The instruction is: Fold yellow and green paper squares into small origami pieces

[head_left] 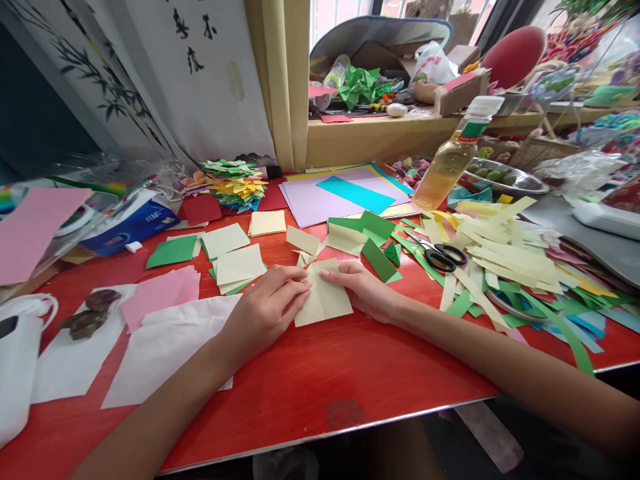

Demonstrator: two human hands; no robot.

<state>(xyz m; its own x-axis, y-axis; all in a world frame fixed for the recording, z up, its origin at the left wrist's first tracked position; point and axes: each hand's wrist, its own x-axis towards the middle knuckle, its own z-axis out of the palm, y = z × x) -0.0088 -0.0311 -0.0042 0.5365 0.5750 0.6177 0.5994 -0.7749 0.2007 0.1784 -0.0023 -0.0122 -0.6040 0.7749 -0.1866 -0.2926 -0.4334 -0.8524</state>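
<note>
At the near edge of the red table (400,377), a dark patch is seen, and what lies below is lost in shadow. A white device (17,367) is cut off by the left border.

Beyond that, a cream sheet (325,308) is held between the 2 hands at the middle of the table; whether it touches the tabletop cannot be told. Its left edge is pinched by the left hand (277,297), whose thumb is mostly hidden. Its upper right part is gripped by the right hand (361,287), with the thumb pressed on top and the other fingers largely concealed.

Just past the sheet, folded green and cream pieces (345,239) are partly overlapped. To the right, black-handled scissors (445,257) are set beside heaped paper strips (515,257), by which a metal rim (515,308) is mostly buried.

Farther left, white lettering is printed on a blue packet (130,223) but cannot be made out. On the tilted bottle (445,167), the label's red strip is too small to be read. Behind, black brush characters are shown on a hanging scroll (215,107), the topmost cropped.
</note>
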